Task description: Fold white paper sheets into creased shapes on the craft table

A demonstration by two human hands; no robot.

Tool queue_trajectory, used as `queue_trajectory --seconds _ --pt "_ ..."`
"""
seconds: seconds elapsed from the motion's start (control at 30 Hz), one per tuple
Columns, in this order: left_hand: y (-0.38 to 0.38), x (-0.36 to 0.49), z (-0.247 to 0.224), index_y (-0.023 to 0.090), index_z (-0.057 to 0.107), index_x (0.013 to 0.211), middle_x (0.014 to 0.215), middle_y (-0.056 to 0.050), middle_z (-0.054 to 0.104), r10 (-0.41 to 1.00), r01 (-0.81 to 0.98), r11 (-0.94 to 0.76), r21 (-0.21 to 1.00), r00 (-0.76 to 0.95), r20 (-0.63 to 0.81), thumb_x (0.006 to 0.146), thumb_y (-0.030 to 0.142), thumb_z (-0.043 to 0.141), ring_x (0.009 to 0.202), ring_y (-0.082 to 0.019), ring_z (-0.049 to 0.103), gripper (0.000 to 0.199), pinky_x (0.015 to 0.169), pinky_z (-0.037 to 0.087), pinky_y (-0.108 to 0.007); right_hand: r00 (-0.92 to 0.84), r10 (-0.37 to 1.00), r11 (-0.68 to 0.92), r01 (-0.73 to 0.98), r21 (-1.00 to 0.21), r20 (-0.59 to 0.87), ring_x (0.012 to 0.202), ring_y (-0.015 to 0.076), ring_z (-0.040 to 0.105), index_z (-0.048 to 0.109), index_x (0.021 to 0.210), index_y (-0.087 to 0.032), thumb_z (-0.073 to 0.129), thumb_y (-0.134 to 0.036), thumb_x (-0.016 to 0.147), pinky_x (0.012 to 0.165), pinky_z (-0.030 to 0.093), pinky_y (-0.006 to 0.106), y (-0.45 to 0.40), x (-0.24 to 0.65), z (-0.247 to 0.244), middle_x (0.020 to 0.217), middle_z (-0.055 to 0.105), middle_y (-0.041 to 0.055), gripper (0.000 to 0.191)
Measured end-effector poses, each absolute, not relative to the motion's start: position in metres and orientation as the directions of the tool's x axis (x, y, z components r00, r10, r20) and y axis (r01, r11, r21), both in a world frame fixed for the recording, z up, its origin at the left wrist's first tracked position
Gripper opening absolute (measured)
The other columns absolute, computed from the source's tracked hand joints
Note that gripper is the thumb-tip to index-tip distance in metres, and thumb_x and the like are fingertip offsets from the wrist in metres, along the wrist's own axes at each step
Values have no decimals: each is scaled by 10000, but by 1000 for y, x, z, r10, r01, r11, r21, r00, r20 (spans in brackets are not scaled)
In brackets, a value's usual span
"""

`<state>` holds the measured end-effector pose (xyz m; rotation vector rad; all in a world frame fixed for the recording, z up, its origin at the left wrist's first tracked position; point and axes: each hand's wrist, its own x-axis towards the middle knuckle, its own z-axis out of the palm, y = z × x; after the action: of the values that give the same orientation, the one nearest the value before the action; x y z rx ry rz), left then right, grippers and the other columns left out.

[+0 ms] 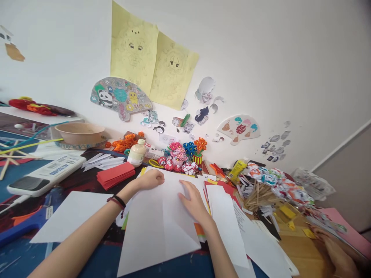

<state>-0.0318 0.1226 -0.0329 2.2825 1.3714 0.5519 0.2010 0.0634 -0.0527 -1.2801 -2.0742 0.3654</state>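
A large sheet of white paper [145,235] with a crease down its middle lies in front of me. My left hand [151,179] rests on its upper left part, fingers curled in. Whether those fingers pinch anything is hidden. On the right half of the sheet lies my right hand [193,200], thumb and fingers apart, holding nothing. Left of the sheet are another white sheet [74,216] and a stack of red paper [116,175]. Long white paper strips [226,220] lie beside my right wrist.
A blue glue gun [26,229] and a white power strip [49,175] lie at left. Behind stand a bowl [79,134], a cream bottle [136,153] and craft flowers [178,151]. Wooden sticks [257,197] are at right, near another person's hand [330,247].
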Motion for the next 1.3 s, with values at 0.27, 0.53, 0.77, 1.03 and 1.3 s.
queue_trajectory --seconds 0.27,0.53,0.77,1.03,1.3 --pt "96 2 -36 189 705 788 761 -8 714 787 597 -547 587 605 119 765 249 515 701 -143 608 201 630 403 -201 -394 801 574 718 -394 451 1171 229 476 665 1010 -264 596 -250 850 1094 174 454 63 200 -48 1164 606 41 175" --pt "70 -1 -47 212 675 814 760 -22 686 861 664 -497 559 458 221 756 235 521 732 -184 598 166 638 359 -244 -442 822 569 650 -503 359 791 184 576 656 752 -200 619 -128 798 761 409 296 63 195 -53 778 666 18 93" --pt "56 -7 -52 196 664 778 662 1 651 856 624 -496 603 469 219 797 247 500 620 -144 566 173 578 341 -222 -488 812 570 547 -613 320 759 161 586 686 830 -208 552 -123 813 698 411 255 49 186 -46 810 682 13 160" --pt "42 -13 -35 179 656 794 730 -2 674 811 531 -541 652 536 235 846 306 493 662 -133 570 213 639 386 -213 -502 853 378 402 -834 144 690 159 581 707 762 -164 606 -251 796 634 411 241 50 191 -41 739 682 24 138" --pt "40 -13 -31 171 640 800 748 -6 674 793 510 -555 658 562 233 886 337 430 674 -133 567 281 631 394 -211 -542 838 278 314 -908 69 739 166 572 717 822 -154 613 -322 808 658 423 245 47 198 -35 803 679 32 198"
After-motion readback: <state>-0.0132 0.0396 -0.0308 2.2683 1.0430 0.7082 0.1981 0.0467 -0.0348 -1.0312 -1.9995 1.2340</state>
